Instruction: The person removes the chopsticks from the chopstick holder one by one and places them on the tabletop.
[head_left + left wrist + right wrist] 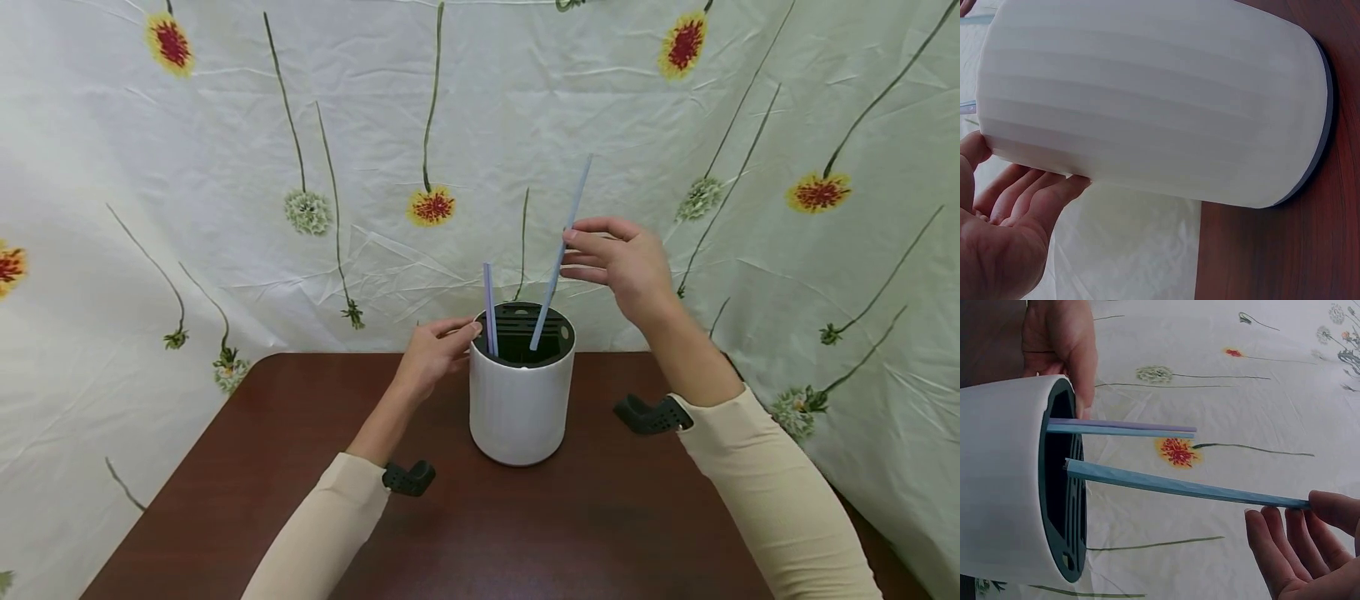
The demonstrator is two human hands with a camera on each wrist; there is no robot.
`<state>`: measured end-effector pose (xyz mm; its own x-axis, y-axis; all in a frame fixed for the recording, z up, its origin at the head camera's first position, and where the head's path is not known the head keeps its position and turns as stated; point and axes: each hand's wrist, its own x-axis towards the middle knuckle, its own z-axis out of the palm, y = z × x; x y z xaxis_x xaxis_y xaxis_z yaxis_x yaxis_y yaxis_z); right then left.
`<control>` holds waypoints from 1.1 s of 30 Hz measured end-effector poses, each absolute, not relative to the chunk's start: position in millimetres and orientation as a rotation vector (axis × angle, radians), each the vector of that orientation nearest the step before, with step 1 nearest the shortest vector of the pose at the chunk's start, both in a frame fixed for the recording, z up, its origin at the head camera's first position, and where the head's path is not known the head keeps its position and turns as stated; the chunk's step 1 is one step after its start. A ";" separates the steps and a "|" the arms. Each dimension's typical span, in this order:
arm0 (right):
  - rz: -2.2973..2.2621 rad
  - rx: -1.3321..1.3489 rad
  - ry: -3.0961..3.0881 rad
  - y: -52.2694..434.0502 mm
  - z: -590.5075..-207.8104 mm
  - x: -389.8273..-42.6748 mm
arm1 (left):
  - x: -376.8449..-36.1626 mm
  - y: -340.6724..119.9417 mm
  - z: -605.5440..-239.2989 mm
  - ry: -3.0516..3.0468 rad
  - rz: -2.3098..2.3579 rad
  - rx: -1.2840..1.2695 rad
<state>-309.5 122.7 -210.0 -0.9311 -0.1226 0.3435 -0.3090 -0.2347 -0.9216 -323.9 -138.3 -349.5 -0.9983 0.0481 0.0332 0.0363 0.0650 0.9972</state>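
A white cylindrical holder (pixel 517 408) (pixel 1147 94) (pixel 1004 487) with a dark slotted insert stands upright on the brown table (pixel 600 517). My left hand (pixel 459 335) (pixel 1004 212) (pixel 1060 337) holds its upper left side, thumb at the rim and fingers along the wall. A long light-blue straw (pixel 558 258) (pixel 1179 485) leans out of the holder to the right. My right hand (pixel 570 250) (pixel 1282 512) pinches it lightly between thumb and fingertips, above the holder. Two shorter straws (pixel 489 308) (pixel 1122 428), purple and blue, stand together at the holder's left rim.
A white cloth printed with flowers (pixel 375 167) hangs close behind the table and drapes down both sides. Black wrist mounts (pixel 408 479) (pixel 648 414) sit at both cream sleeves. The table's dark surface (pixel 1285 250) stretches toward me in front of the holder.
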 end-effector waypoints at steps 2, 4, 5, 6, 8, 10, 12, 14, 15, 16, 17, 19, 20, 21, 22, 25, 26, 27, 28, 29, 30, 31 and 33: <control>2.316 0.521 -1.851 130.8 -204.4 -309.1 | -323.7 -138.0 -348.7 2.290 2.135 0.089; 2.317 0.512 -1.835 139.2 -200.1 -308.9 | -324.0 -138.0 -348.6 2.291 2.132 0.084; 2.312 0.506 -1.834 143.4 -198.5 -308.7 | -323.9 -137.9 -348.6 2.291 2.132 0.084; 2.305 0.502 -1.837 147.8 -197.4 -308.5 | -324.1 -138.0 -348.8 2.291 2.131 0.084; 2.295 0.497 -1.839 156.5 -196.1 -308.2 | -325.0 -138.0 -349.7 2.281 2.143 0.084; 2.281 0.495 -1.844 165.1 -196.3 -308.0 | -325.4 -138.1 -350.5 2.269 2.161 0.089; 2.270 0.490 -1.843 173.6 -198.3 -307.5 | -325.7 -138.3 -351.2 2.263 2.172 0.092; 2.270 0.484 -1.841 182.5 -201.3 -306.8 | -325.5 -138.3 -351.2 2.262 2.174 0.099; 2.264 0.475 -1.851 187.0 -203.2 -306.5 | -325.3 -138.3 -351.0 2.262 2.172 0.102; 2.256 0.460 -1.865 191.5 -205.4 -306.3 | -325.1 -138.2 -350.9 2.260 2.173 0.104; 2.249 0.444 -1.884 196.1 -207.8 -306.1 | -325.1 -138.0 -350.7 2.260 2.172 0.105; 2.228 0.411 -1.931 204.9 -213.2 -305.7 | -325.0 -137.6 -350.3 2.260 2.172 0.108; 2.232 0.395 -1.946 209.4 -216.3 -306.1 | -325.0 -137.4 -350.2 2.260 2.172 0.108; 2.233 0.378 -1.964 213.6 -219.5 -306.2 | -325.1 -137.3 -350.1 2.257 2.176 0.105; 2.217 0.360 -1.992 217.4 -222.9 -306.4 | -325.1 -137.2 -350.0 2.259 2.178 0.102; 2.195 0.313 -2.052 227.0 -233.1 -307.1 | -324.7 -137.6 -349.3 2.273 2.169 0.108; 2.210 0.305 -2.055 229.8 -236.5 -307.7 | -324.5 -137.6 -349.1 2.276 2.168 0.106; 2.206 0.292 -2.069 232.1 -239.9 -307.8 | -324.4 -137.5 -348.9 2.278 2.167 0.106; 2.192 0.276 -2.088 234.1 -243.4 -308.0 | -324.1 -137.5 -348.8 2.282 2.163 0.110; 2.195 0.266 -2.093 236.3 -247.0 -308.1 | -324.0 -137.4 -348.6 2.279 2.163 0.109; 2.196 0.258 -2.100 238.5 -250.6 -308.2 | -323.9 -137.3 -348.6 2.277 2.164 0.104; 2.189 0.246 -2.112 240.7 -254.4 -308.4 | -324.0 -137.1 -348.6 2.273 2.167 0.101; 2.176 0.228 -2.140 245.4 -261.9 -308.5 | -324.4 -136.8 -348.5 2.266 2.171 0.096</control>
<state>-308.5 245.4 -261.9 -0.9857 -0.0463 0.1623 -0.1615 -0.0205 -0.9867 -324.4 -136.8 -348.5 -0.9981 0.0457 0.0408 0.0427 0.0418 0.9982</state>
